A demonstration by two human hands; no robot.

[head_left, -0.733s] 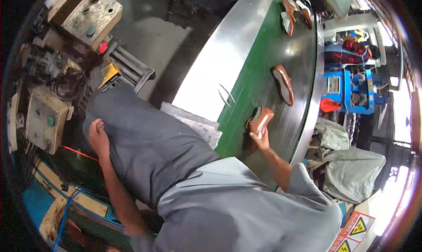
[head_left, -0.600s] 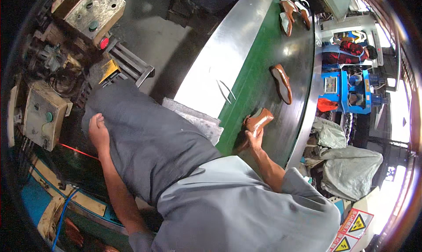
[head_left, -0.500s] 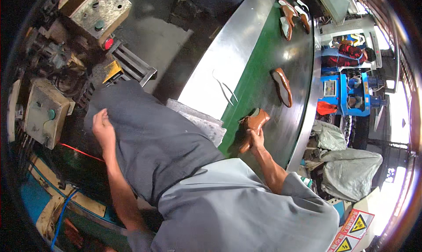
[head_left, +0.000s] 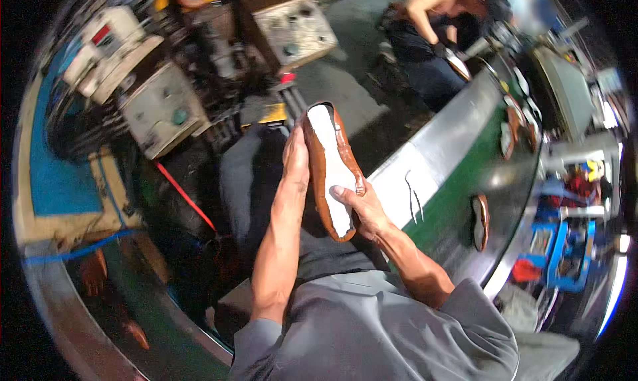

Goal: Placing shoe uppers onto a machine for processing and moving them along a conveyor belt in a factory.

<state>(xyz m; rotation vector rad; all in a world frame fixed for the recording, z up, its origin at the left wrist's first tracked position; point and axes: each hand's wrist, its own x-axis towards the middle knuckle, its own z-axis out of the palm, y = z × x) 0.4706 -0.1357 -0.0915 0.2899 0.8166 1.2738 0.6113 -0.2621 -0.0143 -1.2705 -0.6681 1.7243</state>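
In front of my body I hold up a brown shoe upper [head_left: 321,156], its white insole board facing me. My right hand [head_left: 367,209] grips its near right side, with the thumb pressed on the white board. Against the left side, toward the far end, lies my left hand [head_left: 297,156]; its fingers are partly hidden behind the shoe. Pincers [head_left: 415,198] with thin metal handles rest at the conveyor edge, right of the shoe.
To my right runs a green conveyor belt [head_left: 435,231] with another brown shoe [head_left: 480,223] and several more farther off. Worn machine control boxes [head_left: 166,112] stand on the left. A co-worker [head_left: 435,32] bends over a shoe at the far right. A red rod [head_left: 186,196] sticks out at left.
The shoe has come up from over the belt to in front of me, its white underside now showing. My left hand has moved from my left thigh onto it. The view has swung left.
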